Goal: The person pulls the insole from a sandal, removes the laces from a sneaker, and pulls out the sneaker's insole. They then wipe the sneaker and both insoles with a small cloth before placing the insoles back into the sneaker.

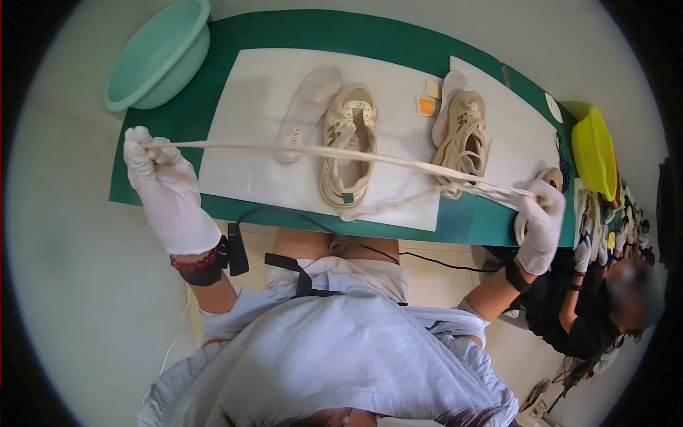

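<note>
A long off-white shoelace (313, 150) stretches nearly straight across the table between my two white-gloved hands. At the left, my left hand (160, 160) pinches one end of it. Over the table's front edge at the right, my right hand (542, 217) is closed on the other end. Below the lace sits a beige sneaker (329, 171), its opening facing up and no lace seen through its eyelets. A pale insole (306, 114) lies to its left. Farther right, a second beige sneaker (462, 135) has laces on it, with another insole (449, 99) alongside.
White sheets (242, 92) cover part of the green table (341, 28). A teal basin (160, 60) stands at the back left corner, a yellow basin (593, 153) at the right. An orange-and-white packet (425, 107) lies between the shoes. A co-worker (576, 306) sits at the right. A black cable (441, 264) hangs in front.
</note>
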The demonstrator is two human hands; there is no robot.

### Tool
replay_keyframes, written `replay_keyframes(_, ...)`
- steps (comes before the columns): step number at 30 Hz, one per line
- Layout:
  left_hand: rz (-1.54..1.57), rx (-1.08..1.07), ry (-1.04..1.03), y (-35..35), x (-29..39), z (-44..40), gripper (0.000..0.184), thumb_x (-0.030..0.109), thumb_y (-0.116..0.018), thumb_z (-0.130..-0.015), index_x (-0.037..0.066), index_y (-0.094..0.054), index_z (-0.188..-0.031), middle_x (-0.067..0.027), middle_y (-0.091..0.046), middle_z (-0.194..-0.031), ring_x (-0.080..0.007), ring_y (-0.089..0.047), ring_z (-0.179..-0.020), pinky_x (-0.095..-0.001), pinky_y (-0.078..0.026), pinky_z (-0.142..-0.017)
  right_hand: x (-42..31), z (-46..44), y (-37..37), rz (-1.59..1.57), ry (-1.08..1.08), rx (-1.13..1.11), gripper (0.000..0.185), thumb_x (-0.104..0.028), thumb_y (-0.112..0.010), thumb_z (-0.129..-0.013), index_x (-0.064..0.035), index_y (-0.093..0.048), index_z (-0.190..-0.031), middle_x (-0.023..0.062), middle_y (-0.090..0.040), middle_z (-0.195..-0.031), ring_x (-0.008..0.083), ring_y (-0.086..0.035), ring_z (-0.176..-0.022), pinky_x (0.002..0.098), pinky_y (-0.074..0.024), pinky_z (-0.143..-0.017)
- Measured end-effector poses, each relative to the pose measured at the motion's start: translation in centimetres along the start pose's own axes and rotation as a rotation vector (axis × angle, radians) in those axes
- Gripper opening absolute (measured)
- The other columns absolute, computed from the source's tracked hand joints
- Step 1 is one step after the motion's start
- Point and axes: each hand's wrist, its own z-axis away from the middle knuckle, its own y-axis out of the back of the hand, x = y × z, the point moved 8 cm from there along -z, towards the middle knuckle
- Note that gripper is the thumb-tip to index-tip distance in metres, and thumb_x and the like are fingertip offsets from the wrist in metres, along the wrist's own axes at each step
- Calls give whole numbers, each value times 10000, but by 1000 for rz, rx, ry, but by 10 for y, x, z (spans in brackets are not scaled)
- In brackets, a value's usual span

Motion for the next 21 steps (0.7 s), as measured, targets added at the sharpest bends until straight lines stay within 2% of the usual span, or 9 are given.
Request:
replay_keyframes(1, -95, 19, -20, 3, -5, -1, 221, 181, -709, -1001, 49, -659, -1171, -18, -678, -1095, -67, -583, -849, -176, -513, -716, 0, 6, 17, -9, -30, 8, 137, -96, -669, -812, -44, -588, -714, -9, -592, -717, 78, -507, -660, 237, -370, -610)
replay_keyframes(3, -288, 54, -58, 9, -16, -2, 215, 174, -708, -1003, 41, -658, -1165, -26, -680, -1092, -63, -584, -847, -184, -514, -743, -20, 14, 39, -156, 306, -15, 163, -120, -643, -834, -53, -573, -704, 14, -591, -734, 119, -507, -667, 264, -385, -620)
replay_keyframes(6, -423, 146, 10, 20, -35, 6, 190, 171, -719, -998, 47, -681, -1136, -33, -700, -1067, -57, -591, -855, -207, -487, -757, -17, 36, 94, -528, 617, 65, 369, -327, -839, -687, -97, -553, -651, -7, -514, -585, 173, -501, -499, 315, -359, -520)
replay_keyframes(9, -495, 148, 72, 30, -46, 7, 178, 160, -743, -973, 49, -697, -1104, -31, -710, -1023, -64, -599, -845, -227, -487, -751, -51, 45, 91, -370, 845, -411, 554, -514, -931, -611, -113, -549, -624, -44, -437, -477, 169, -440, -346, 323, -290, -424)
replay_keyframes(10, -504, 141, 96, 32, -48, 5, 175, 153, -755, -960, 49, -703, -1091, -31, -713, -1002, -68, -604, -839, -235, -489, -749, -64, 48, 97, -329, 920, -210, 556, -540, -908, -646, -107, -559, -657, -29, -460, -528, 172, -463, -411, 322, -306, -451)
replay_keyframes(13, -1027, -328, 347, 15, -69, 18, 190, 119, -779, -912, 49, -708, -1074, -1, -709, -931, -85, -604, -797, -265, -503, -740, -91, 75, 94, -205, 1066, 325, 541, -561, -854, -723, -88, -592, -728, 4, -520, -634, 176, -518, -544, 316, -346, -509)
replay_keyframes(16, -1104, -779, 665, -6, -100, 75, 195, 107, -775, -861, 62, -713, -1041, -31, -717, -853, -169, -661, -774, -320, -528, -724, -114, 80, 73, -55, 983, 462, 449, -468, -828, -742, -66, -628, -750, 12, -557, -647, 164, -540, -557, 303, -368, -521)
replay_keyframes(19, -1360, -1236, 532, -37, -110, 125, 275, 175, -783, -844, 80, -699, -1087, -90, -723, -938, -278, -695, -829, -370, -542, -728, -138, 76, 47, 117, 853, 426, 357, -375, -802, -762, -45, -665, -771, 20, -595, -660, 151, -563, -570, 291, -391, -532)
replay_keyframes(21, -1376, -1360, 233, -61, -102, 142, 360, 212, -802, -831, 97, -696, -1155, -89, -705, -972, -238, -695, -837, -351, -535, -726, -157, 69, 29, 269, 748, 348, 298, -312, -785, -775, -31, -689, -786, 25, -620, -668, 143, -578, -578, 283, -406, -540)
